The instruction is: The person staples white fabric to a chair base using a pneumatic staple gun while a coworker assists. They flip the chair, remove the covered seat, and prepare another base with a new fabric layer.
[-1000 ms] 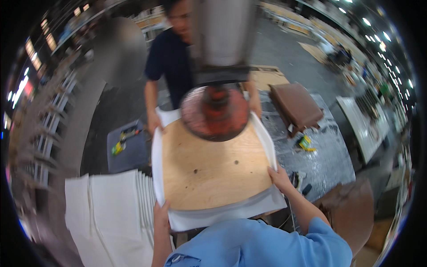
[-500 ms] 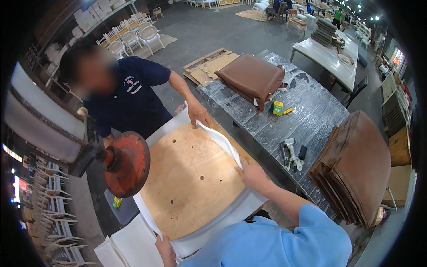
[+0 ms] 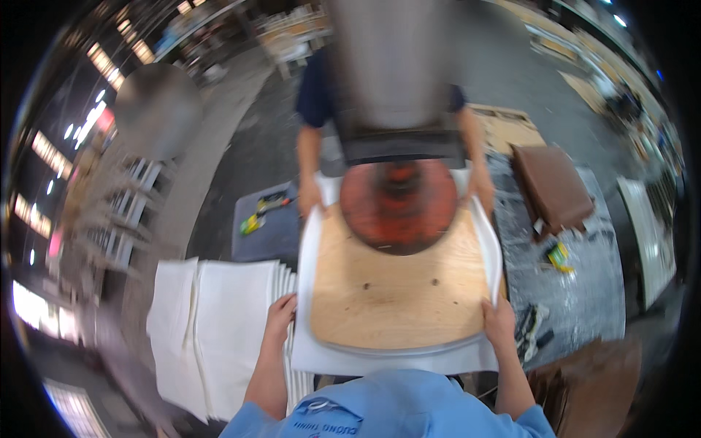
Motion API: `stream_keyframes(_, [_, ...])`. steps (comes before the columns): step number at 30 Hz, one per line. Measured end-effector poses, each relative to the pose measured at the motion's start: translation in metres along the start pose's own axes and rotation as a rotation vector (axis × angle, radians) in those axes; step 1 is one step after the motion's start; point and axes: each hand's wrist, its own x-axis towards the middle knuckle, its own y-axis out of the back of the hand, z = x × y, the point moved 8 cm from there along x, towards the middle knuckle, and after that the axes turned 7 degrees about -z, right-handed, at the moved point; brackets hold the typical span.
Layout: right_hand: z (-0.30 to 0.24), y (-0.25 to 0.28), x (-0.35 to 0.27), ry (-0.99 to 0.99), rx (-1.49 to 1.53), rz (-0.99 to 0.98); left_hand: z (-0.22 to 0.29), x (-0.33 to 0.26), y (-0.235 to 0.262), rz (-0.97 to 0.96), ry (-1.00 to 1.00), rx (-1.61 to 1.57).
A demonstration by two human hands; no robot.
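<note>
Left hand (image 3: 280, 315) is curled over the near left edge of the white cover sheet (image 3: 380, 359), fingers gripping where it wraps up around the plywood seat board (image 3: 398, 292). Right hand (image 3: 499, 326) does the same on the near right corner, pinching the white material against the board's edge. So both hands are clamped on the cover, neither one free.

The board sits flat on the sheet, right in front of the person, with the white stuff turned up along both long sides like a shallow tray. Across from them a co-worker's hands (image 3: 310, 198) hold the far corners. A round red press plate (image 3: 399, 206) under a grey machine column (image 3: 398, 73) hangs over the far half of the board; whether it's actually touching is too blurry to call.

Looks to me like the pull-it-snug stage, cover being tensioned round the board. Next move probably needs an even pull from both sides so nothing creases, and fingers kept clear of that plate.

Further out: stack of white sheets (image 3: 212, 328) on the left, brown cushion (image 3: 551, 191) on the foil-topped bench (image 3: 584, 292) on the right.
</note>
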Motion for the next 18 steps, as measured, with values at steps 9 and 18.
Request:
stream_keyframes(9, [0.003,-0.008,0.006,0.09,0.2,-0.067,0.008,0.035,0.002,0.072,-0.171,0.321])
stream_keyframes(18, [-0.008,-0.016,0.007,0.055,0.267,-0.185,-0.025,0.049,0.019,0.223,-0.15,0.134])
